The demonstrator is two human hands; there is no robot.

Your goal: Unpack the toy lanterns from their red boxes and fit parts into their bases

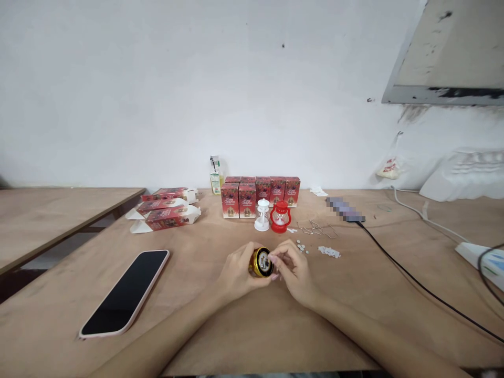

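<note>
My left hand is wrapped round a small gold lantern, tipped so that its round base faces me. The base has a dark ring and a paler recess in the middle. At the base's right edge, the thumb and fingers of my right hand are pinched together; whatever is between them is too small to make out. Beyond my hands a white lantern and a red lantern stand upright side by side. Several button cells and small white pieces lie to the right.
Red printed boxes stand in rows by the wall, with a bottle beside them. Flattened boxes lie back left, a phone front left. Bent wires and a blurred device with a black cable are right.
</note>
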